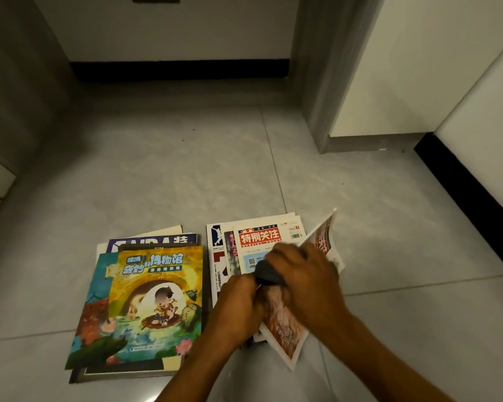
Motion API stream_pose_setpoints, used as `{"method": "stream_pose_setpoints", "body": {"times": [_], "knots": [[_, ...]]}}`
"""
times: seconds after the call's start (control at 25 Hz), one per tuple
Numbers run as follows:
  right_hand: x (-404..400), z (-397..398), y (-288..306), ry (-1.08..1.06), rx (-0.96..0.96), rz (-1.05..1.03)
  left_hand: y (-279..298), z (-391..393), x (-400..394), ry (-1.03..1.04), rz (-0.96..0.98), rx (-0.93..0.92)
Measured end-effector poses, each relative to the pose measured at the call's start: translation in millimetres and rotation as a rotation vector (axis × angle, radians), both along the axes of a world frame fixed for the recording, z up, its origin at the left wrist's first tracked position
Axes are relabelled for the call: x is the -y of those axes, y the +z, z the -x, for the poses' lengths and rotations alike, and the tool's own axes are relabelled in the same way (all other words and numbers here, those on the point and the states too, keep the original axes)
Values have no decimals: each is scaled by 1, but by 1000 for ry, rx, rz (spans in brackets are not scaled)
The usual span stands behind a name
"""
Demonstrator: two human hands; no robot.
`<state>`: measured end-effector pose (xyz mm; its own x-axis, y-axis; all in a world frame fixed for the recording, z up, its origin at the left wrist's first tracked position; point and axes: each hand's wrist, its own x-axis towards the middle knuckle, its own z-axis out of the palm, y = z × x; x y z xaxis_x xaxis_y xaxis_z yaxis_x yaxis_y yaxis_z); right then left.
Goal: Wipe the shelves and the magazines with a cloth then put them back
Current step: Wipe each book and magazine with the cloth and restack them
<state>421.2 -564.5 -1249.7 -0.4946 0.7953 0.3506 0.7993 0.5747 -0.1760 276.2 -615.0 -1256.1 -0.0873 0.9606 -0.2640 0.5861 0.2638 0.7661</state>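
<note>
Two magazine stacks lie side by side on the floor [186, 175]. Your left hand [238, 303] grips the lifted red-covered magazine [285, 326] above the right stack [259, 236]; your right hand [305, 274] clutches the dark cloth [266, 274] against it. Risk: the thin cover, held tilted by one edge, may crease or tear under hard wiping.

Both my forearms reach forward from the lower edge and meet in front of me. My left hand [238, 303] has its fingers curled in a tight grip, knuckles up. My right hand [305, 274] arches just beside it, fingers bent down, the two touching.
</note>
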Motion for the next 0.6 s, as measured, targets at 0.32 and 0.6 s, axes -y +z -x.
{"method": "stream_pose_setpoints", "body": {"times": [0.32, 0.6], "knots": [[-24, -31, -33, -224, -99, 149, -7, -4, 12, 21, 27, 90], [54, -28, -53, -320, -532, 445, -36, -5, 24, 523, 108, 480]]}}
